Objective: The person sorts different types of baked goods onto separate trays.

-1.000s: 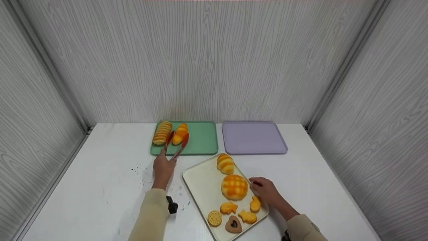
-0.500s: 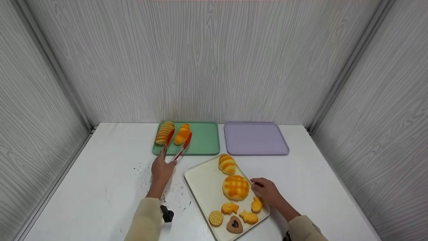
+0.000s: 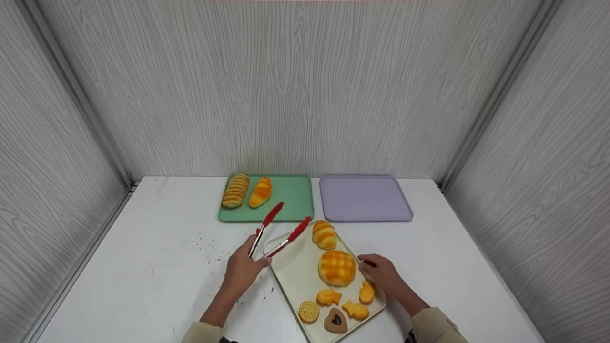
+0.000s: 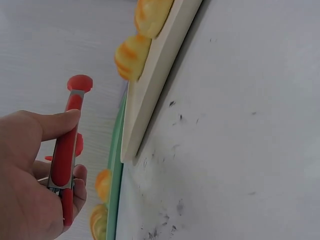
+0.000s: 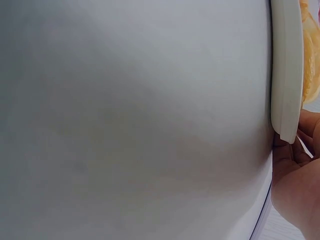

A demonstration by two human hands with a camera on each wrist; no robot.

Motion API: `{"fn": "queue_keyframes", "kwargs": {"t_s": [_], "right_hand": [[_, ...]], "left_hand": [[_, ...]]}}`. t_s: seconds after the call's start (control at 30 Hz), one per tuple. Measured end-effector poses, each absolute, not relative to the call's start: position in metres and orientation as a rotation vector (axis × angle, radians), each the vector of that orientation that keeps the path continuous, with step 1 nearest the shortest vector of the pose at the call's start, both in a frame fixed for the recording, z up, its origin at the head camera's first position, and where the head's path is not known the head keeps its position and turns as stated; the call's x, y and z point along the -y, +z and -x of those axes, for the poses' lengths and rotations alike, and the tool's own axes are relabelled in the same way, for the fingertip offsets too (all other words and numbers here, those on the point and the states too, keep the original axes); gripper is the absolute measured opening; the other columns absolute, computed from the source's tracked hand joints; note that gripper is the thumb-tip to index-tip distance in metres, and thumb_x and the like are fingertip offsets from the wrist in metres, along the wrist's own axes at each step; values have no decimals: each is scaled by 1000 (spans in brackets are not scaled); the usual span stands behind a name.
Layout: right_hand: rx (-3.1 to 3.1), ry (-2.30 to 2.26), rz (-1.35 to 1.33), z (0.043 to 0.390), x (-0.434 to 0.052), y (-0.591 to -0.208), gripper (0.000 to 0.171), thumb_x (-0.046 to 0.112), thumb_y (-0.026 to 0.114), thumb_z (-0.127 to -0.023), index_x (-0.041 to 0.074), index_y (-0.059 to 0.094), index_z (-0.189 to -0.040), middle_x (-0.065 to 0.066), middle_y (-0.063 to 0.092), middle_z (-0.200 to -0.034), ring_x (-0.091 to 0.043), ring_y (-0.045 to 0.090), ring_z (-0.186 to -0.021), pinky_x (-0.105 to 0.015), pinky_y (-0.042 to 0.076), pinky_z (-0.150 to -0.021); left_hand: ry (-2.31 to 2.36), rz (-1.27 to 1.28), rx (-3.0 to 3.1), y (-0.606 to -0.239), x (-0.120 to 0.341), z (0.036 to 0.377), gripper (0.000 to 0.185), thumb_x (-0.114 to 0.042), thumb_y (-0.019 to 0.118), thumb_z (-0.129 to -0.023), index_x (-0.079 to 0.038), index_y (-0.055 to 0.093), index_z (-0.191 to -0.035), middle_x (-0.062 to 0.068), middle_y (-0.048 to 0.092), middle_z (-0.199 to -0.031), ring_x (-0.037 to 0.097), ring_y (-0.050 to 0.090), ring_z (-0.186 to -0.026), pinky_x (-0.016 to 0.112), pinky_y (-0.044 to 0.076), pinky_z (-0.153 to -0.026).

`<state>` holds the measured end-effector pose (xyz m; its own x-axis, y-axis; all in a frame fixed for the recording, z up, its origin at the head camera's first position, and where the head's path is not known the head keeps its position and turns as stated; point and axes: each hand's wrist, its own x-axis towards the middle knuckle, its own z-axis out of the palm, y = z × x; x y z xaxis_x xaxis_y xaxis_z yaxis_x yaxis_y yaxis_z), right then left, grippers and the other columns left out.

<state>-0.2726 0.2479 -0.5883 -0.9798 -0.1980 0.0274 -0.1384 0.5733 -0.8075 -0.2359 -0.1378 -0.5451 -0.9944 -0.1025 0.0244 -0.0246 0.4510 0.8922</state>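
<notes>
My left hand (image 3: pixel 243 271) grips red-and-silver tongs (image 4: pixel 65 150), whose red tips stand apart with nothing between them. In the head view, the tips are over the gap between the green tray (image 3: pixel 290 205) and the far left corner of the cream tray (image 3: pixel 290 267). At the cream tray's right edge, my right hand (image 3: pixel 381 274) holds the rim, fingers right against it in the right wrist view. A striped bun (image 3: pixel 324 235), a round checked bun (image 3: pixel 337 268), fish-shaped pieces (image 3: pixel 329 297), a dotted round cookie (image 3: pixel 309 312) and a heart cookie (image 3: pixel 336 320) lie on this tray.
Side by side on the green tray lie a ridged bread roll (image 3: pixel 236 191) and a croissant-like bread (image 3: pixel 260 192). To its right is a lilac tray (image 3: pixel 366 198). Wood-patterned panels (image 3: pixel 295 90) stand behind and on both sides of the white table (image 3: pixel 157 267).
My left hand has drawn the tongs back from around the croissant-like bread, towards me and to the right. That bread stays on the green tray. The right hand keeps its place.
</notes>
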Motion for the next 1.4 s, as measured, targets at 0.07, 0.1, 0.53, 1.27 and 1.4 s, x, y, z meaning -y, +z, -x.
{"fn": "queue_keyframes", "kwargs": {"t_s": [0.07, 0.1, 0.53, 1.27, 1.4], "right_hand": [[-2731, -1385, 290, 273, -248, -588, 28, 12, 63, -99, 2, 70, -124, -17, 68, -124, -31, 61, -114, -52, 49, -101], [-2731, -1382, 291, 273, -248, -588, 28, 12, 63, -99, 2, 70, -125, -17, 68, -124, -31, 61, -114, -52, 49, -101], [-2731, -1378, 263, 274, -247, -589, 28, 13, 64, -99, 4, 70, -124, -14, 68, -123, -29, 62, -113, -52, 48, -102], [-2764, -1361, 355, 273, -248, -588, 27, 10, 62, -99, 1, 70, -123, -17, 69, -119, -32, 63, -110, -52, 51, -98], [-2755, -1368, 311, 273, -247, -587, 27, 9, 62, -99, 2, 70, -123, -16, 69, -120, -31, 63, -111, -52, 50, -100]], "left_hand": [[-1622, -86, 2622, -544, 133, 227, 80, -18, 77, -88, -10, 37, -156, 14, 46, -155, 32, 42, -144, 56, 38, -113], [-1630, -80, 2632, -544, 130, 223, 81, -19, 78, -87, -11, 37, -156, 13, 46, -155, 32, 42, -143, 55, 39, -113], [-1609, 79, 2853, -547, 108, 183, 87, -20, 86, -77, -12, 44, -153, 16, 53, -147, 32, 51, -133, 54, 45, -105], [-1499, 300, 2929, -558, 89, 186, 82, -18, 85, -77, -3, 48, -149, 21, 56, -144, 43, 51, -134, 59, 39, -110], [-1495, 340, 2912, -558, 88, 186, 80, -17, 84, -77, -4, 49, -148, 20, 58, -142, 42, 52, -133, 59, 40, -109]]}}
